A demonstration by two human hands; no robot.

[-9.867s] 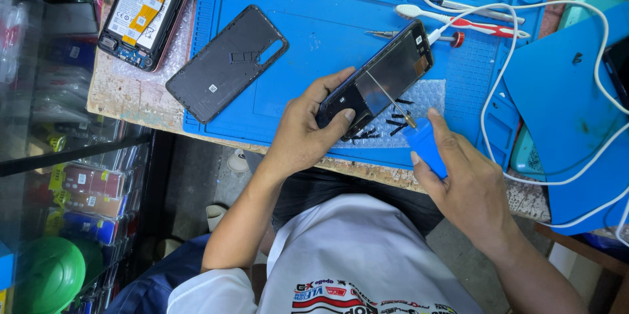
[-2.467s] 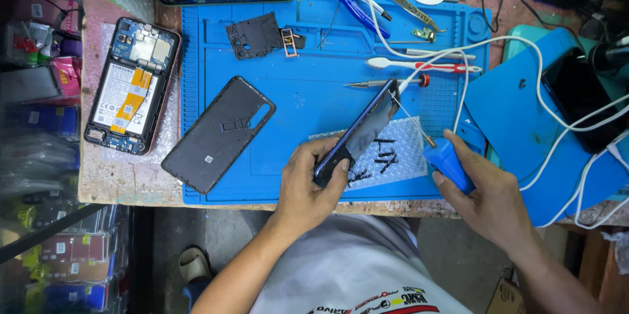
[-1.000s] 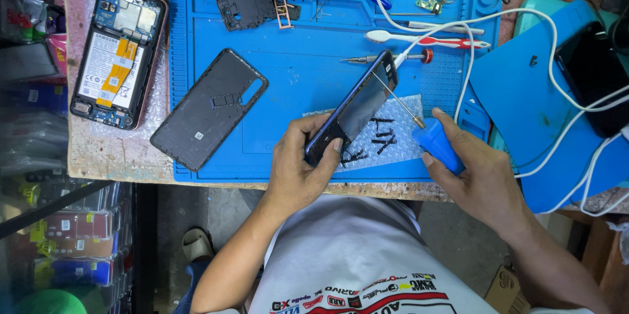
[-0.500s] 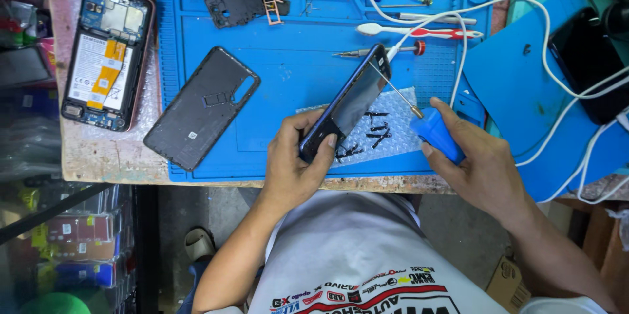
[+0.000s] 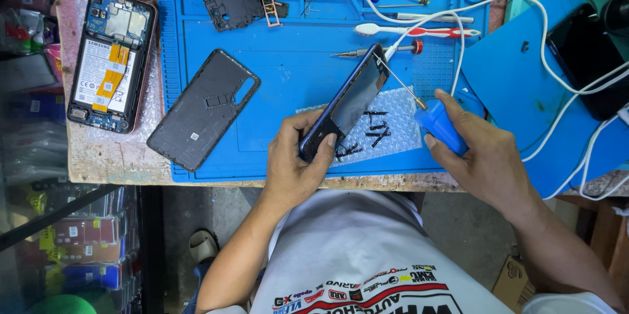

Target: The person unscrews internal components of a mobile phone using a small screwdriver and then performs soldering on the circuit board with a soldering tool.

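Note:
My left hand point(image 5: 295, 160) grips the lower end of a dark phone point(image 5: 350, 98), tilted on its edge above the blue work mat point(image 5: 295, 72). My right hand point(image 5: 485, 153) holds a blue-handled screwdriver point(image 5: 439, 124); its thin shaft reaches up to the phone's top corner. Under the phone lies a patch of bubble wrap point(image 5: 396, 127) with several small black screws point(image 5: 377, 130) on it.
A black back cover point(image 5: 203, 110) lies on the mat's left part. An opened phone with its battery showing point(image 5: 111, 58) sits on the wooden bench at left. A black inner frame point(image 5: 232, 5), tweezers, a red-and-white toothbrush point(image 5: 419, 30) and white cables point(image 5: 544, 52) lie further back and right.
Over the last seconds the view has shifted slightly. My left hand keeps the phone tilted, and my right hand has brought the screwdriver tip up to the phone's top corner.

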